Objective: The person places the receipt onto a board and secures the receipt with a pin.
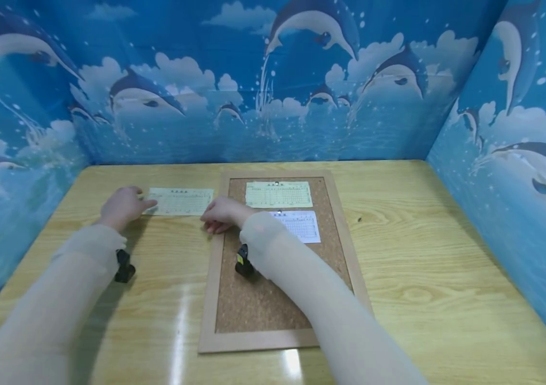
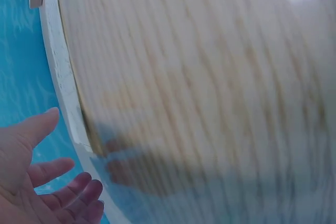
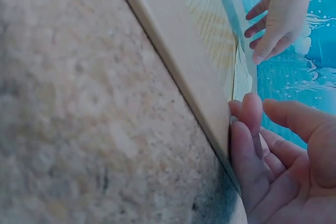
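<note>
A pale green printed form [image 1: 179, 202] lies flat on the table, left of a cork board [image 1: 258, 305]. By its left end is my left hand [image 1: 123, 206], fingers spread and holding nothing; the left wrist view shows that palm [image 2: 47, 187] too. My right hand [image 1: 222, 213] is at the form's right end, over the board's left frame edge. In the right wrist view its fingers [image 3: 244, 145] are loosely bent, the thumb slightly apart; whether they touch the paper is unclear. Pinned on the board are another green form [image 1: 279, 194] and a lilac form [image 1: 304, 227], partly hidden by my right sleeve.
The board's light wooden frame [image 1: 254, 341] rises around the cork. A small dark speck [image 1: 359, 219] is on the table [image 1: 427, 256] to the right. Blue dolphin-printed cloth [image 1: 196, 133] encloses the back and both sides. Pushpins [image 1: 277, 183] stick up from the pinned forms.
</note>
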{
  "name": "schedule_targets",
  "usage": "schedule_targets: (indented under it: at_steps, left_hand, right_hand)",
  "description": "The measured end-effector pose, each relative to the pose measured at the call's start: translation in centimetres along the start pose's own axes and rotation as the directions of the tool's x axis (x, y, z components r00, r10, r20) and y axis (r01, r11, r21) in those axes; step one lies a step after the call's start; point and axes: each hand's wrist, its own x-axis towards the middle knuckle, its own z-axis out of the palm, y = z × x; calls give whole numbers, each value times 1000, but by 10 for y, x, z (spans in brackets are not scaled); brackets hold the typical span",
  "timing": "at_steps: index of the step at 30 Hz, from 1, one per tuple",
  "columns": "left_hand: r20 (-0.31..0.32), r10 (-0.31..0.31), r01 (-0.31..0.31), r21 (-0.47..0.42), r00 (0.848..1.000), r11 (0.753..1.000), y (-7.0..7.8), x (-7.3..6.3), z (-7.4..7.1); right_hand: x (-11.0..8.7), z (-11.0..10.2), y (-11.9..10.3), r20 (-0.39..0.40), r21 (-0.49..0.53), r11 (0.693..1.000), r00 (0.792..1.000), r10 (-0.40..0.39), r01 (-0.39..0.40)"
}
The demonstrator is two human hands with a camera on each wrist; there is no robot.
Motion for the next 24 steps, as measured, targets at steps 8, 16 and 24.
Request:
schedule_targets:
  at_steps: [8, 16, 24]
  left_hand:
    - [9, -37, 37, -27, 999, 999, -5, 5, 1]
    - [-49, -37, 34, -56, 998, 998, -3, 9, 2]
    - [-60, -31, 26, -89, 998, 996, -5, 15, 3]
  right_hand:
    - [0, 2, -1, -37, -3, 1000, 999, 2, -2]
    - [1, 3, -1, -51, -2, 1000, 999, -5, 5]
    - [2, 5, 0, -77, -17, 1000, 997, -8, 7]
